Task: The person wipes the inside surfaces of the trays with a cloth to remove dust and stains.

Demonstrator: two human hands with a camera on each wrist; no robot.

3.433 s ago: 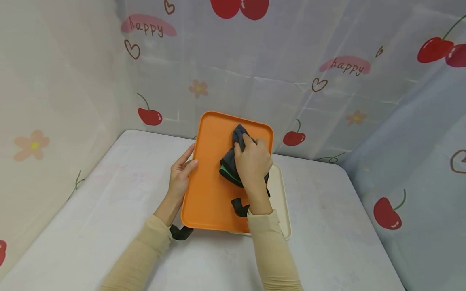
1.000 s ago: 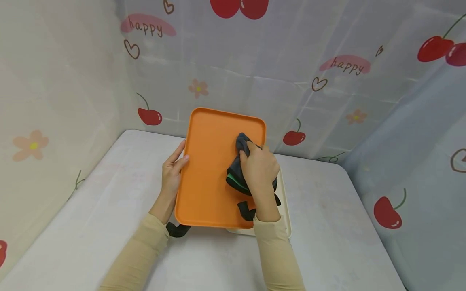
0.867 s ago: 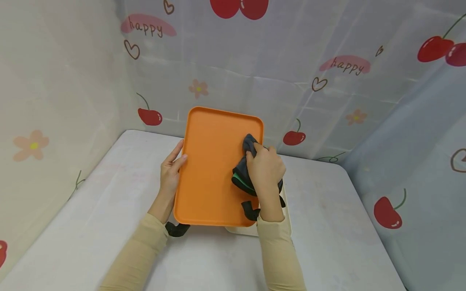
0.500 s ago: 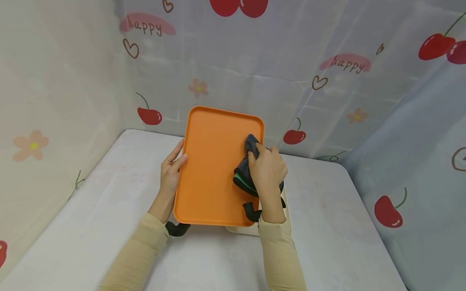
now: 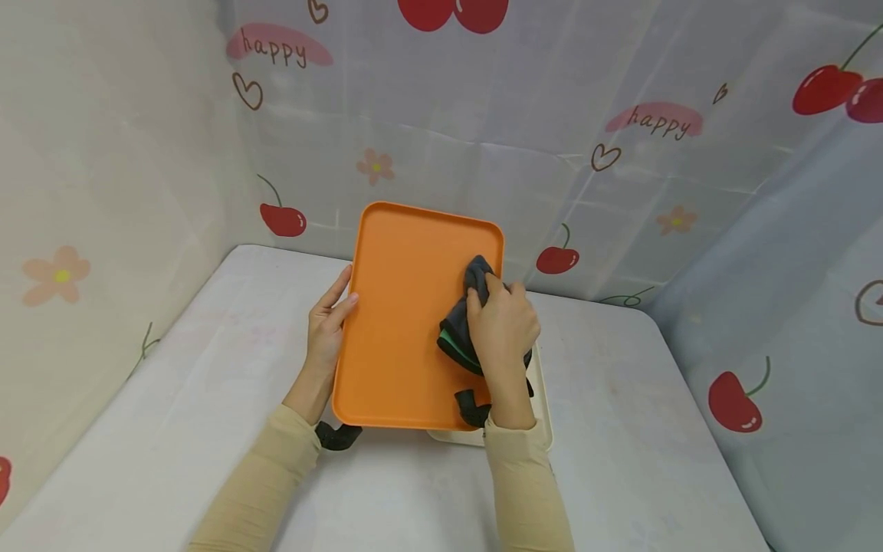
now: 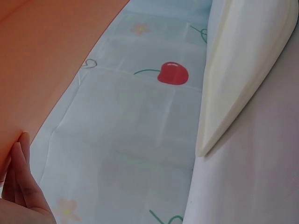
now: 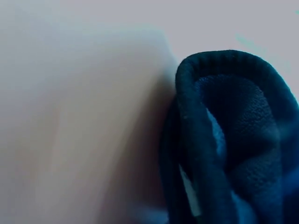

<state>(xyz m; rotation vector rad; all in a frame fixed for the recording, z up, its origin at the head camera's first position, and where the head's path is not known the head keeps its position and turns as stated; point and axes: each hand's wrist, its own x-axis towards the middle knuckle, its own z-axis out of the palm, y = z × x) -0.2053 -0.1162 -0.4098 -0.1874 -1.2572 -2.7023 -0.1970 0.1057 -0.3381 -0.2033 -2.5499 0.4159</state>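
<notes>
An orange tray (image 5: 396, 330) is held up, tilted, its inner face turned toward the head camera. My left hand (image 5: 326, 326) grips its left edge, thumb at the front rim and fingers reaching behind. In the left wrist view the fingers (image 6: 23, 182) lie against the tray's underside (image 6: 42, 65). With curled fingers my right hand (image 5: 506, 326) holds a bunched dark grey cloth (image 5: 458, 326) with black edging and a green strip, against the tray's right part. The right wrist view shows the cloth (image 7: 243, 130) up close; the blurred pale area beside it is unclear.
A cream tray (image 5: 541, 399) lies on the white table (image 5: 621, 429), partly hidden behind the orange one. Black straps (image 5: 338, 437) sit near both wrists. Printed curtains (image 5: 441, 100) with cherries and flowers stand behind the table and at both sides.
Compared with the oldest frame, the orange tray has shifted left and slightly up, while the right hand and cloth have slid right and down across it. Lately both shifted only slightly.
</notes>
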